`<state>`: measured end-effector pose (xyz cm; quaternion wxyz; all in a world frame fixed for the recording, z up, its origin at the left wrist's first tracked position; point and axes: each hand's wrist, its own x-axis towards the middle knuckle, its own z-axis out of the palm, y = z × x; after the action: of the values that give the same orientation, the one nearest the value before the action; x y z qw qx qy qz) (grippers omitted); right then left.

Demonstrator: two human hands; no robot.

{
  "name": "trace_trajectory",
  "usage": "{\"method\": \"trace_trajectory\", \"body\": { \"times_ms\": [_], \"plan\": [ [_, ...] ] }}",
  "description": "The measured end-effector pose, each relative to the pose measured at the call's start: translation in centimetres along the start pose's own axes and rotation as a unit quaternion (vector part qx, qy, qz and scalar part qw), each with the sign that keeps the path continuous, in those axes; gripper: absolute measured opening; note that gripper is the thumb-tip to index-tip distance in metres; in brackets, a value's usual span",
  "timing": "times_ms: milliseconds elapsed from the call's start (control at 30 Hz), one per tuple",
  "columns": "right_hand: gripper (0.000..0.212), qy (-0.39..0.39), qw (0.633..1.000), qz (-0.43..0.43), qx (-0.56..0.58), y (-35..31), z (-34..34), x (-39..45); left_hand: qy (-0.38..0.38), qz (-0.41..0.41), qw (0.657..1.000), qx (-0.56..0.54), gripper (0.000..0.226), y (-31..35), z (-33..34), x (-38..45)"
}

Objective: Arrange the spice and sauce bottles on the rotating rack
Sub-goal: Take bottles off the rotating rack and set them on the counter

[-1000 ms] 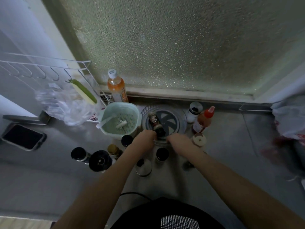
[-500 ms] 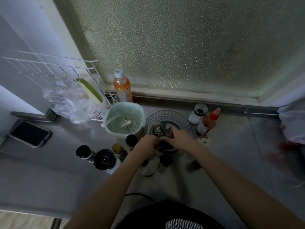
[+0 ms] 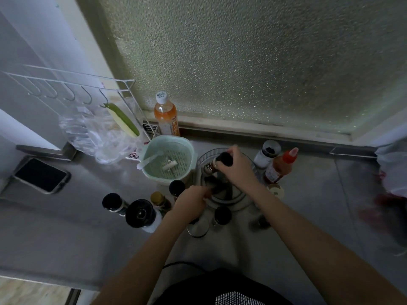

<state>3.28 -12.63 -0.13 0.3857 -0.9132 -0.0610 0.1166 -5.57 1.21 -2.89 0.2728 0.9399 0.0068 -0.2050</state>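
Observation:
The clear round rotating rack (image 3: 239, 200) sits on the steel counter below the window. My right hand (image 3: 236, 172) is over its far side, closed around a dark-capped spice bottle (image 3: 224, 159); a brown label (image 3: 209, 167) shows just left of my fingers. Whether that label belongs to the same bottle I cannot tell. My left hand (image 3: 193, 203) grips the rack's near-left rim. Loose bottles stand around: black-capped ones (image 3: 114, 202) (image 3: 177, 187), a large black-lidded one (image 3: 139, 213), a gold-capped one (image 3: 157, 198), a red-capped sauce bottle (image 3: 279, 166) and a white jar (image 3: 267, 153).
A green strainer basket (image 3: 189, 150) touches the rack's left side. An orange drink bottle (image 3: 165, 115) stands by the window. A glass jar (image 3: 198, 227) and a dark-capped bottle (image 3: 222, 214) stand in front of the rack. A phone (image 3: 40, 175) lies far left.
My right hand went from the rack's near edge to its far side and closed on the bottle's cap. My left hand stayed at the near-left rim.

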Motion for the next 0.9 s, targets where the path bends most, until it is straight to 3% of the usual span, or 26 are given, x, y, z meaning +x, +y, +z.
{"method": "trace_trajectory", "body": {
  "times_ms": [167,367,433,533,600,700,767,900],
  "plan": [
    [0.040,-0.051,0.992,-0.082,-0.077,-1.6,0.5,2.0,-0.001,-0.029,0.999,-0.023,0.032,-0.2,-0.5,-0.5],
    [0.057,-0.093,0.991,-0.069,-0.071,-1.8,0.3,2.3,-0.009,-0.040,0.997,-0.067,0.037,-0.1,-0.3,-0.5],
    [0.062,-0.076,0.992,-0.070,-0.069,-1.7,-0.9,1.0,-0.004,-0.036,0.996,-0.085,0.037,0.4,-0.1,-0.4],
    [0.035,-0.036,0.990,-0.123,-0.067,-1.4,-2.9,-3.0,0.002,-0.048,0.995,-0.084,0.036,0.7,0.0,-0.3],
    [0.023,-0.120,0.980,-0.129,-0.088,-1.0,-3.7,-6.6,-0.020,-0.058,0.996,-0.067,0.030,0.6,0.1,-0.2],
    [0.050,-0.282,0.938,-0.098,-0.174,0.4,-2.8,-10.1,-0.064,-0.073,0.995,-0.036,0.028,1.2,0.0,-0.4],
    [0.062,-0.281,0.928,-0.103,-0.220,1.2,-1.3,-10.8,-0.069,-0.077,0.994,-0.036,0.029,1.5,-0.2,-0.6],
    [0.046,-0.236,0.946,-0.110,-0.191,1.4,-0.8,-10.6,-0.065,-0.097,0.991,-0.060,0.029,0.8,-0.1,-0.7]
  ]
}}
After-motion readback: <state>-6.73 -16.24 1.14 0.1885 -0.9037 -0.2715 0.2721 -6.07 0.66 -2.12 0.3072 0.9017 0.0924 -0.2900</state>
